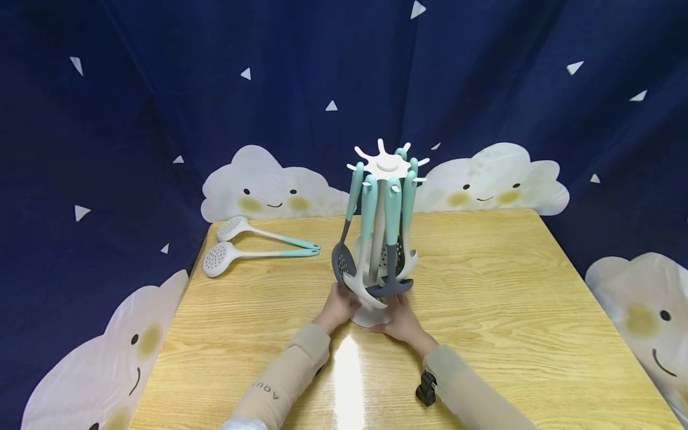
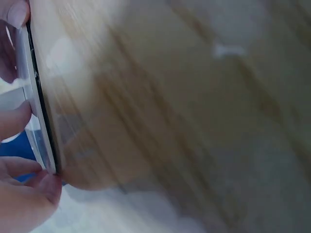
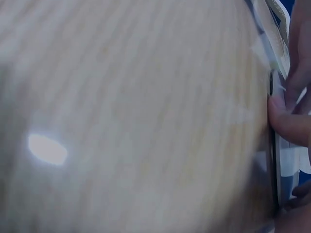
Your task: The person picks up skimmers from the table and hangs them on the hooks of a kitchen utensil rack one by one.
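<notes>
The head view looks forward and down over the counter [image 1: 516, 292] from well back; the wrist views face its surface from close by, the stand base [image 1: 368, 319] along the left one's left border and the right one's right border, shared by all three

Rack [image 1: 378, 230] prob. on tbl [image 1: 484, 286], R of skimmers [image 1: 231, 254]

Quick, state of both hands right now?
Left hand: closed, holding the white round utensil-stand base by its edge.
Right hand: closed, holding the same base's right edge.
</notes>
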A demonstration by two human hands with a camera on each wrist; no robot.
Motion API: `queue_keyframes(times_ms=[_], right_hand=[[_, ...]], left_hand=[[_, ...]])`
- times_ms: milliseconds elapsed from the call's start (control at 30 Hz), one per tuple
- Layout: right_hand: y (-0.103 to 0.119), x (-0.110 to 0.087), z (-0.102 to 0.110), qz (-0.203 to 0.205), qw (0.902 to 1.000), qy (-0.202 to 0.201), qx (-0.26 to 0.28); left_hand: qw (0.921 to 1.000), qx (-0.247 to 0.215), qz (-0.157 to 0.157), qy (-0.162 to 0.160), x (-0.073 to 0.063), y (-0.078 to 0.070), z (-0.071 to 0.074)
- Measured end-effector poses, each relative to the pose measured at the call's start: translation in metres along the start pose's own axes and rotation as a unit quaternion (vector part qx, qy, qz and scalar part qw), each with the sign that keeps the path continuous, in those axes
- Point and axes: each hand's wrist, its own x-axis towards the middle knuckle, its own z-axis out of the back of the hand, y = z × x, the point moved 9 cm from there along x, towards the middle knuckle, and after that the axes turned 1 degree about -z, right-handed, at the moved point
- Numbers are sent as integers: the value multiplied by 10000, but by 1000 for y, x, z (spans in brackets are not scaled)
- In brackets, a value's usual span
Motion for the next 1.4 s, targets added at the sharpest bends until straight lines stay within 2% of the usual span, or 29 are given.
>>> queue_keyframes(times_ms=[67,167,367,500,533,600,667,733,833,900,967,1100,1167,1233,1300,1333,1400], right_hand=[[-4,3,-1,-64,9997,236,41],[-8,6,-3,-57,9986,524,33],[-6,14,-1,495,9954,798,172],[-8,15,-1,559,9920,1125,119],[-8,16,-1,544,9910,1221,99],[-10,17,0,396,9890,1425,77],[-13,19,0,200,9864,1628,85],[-16,20,-1,-114,9826,1831,304],[-23,19,-2,-706,9731,2085,677],[-27,18,-3,-1073,9660,2188,867],[-31,17,-4,-1330,9611,2262,860],[-32,17,-5,-1434,9589,2322,783],[-31,18,-5,-1341,9604,2322,757],[-30,18,-5,-1279,9611,2313,799],[-29,19,-4,-1178,9628,2264,892],[-28,19,-3,-1089,9646,2215,934],[-25,19,-2,-789,9702,2087,943]], left_hand=[[9997,-117,181,-112,-3,1,1],[9992,-110,227,-298,-7,-1,2],[9974,427,194,-541,-11,-4,1],[9958,579,225,-676,-15,-4,0],[9950,710,140,-689,-16,-7,0],[9935,845,62,-755,-19,-10,0],[9869,1391,-288,-759,-21,-19,-1],[9722,2088,-679,-808,-23,-27,-3],[9517,2824,-890,-807,-26,-33,-7],[9495,2916,-838,-799,-27,-32,-8],[9506,2900,-767,-800,-28,-32,-8],[9493,2912,-783,-889,-29,-32,-8],[9554,2735,-716,-854,-29,-30,-8],[9768,1972,-309,-778,-28,-21,-6],[9918,988,138,-794,-27,-10,-3],[9946,561,330,-814,-27,-5,-2],[9939,-266,652,-845,-26,5,1]])
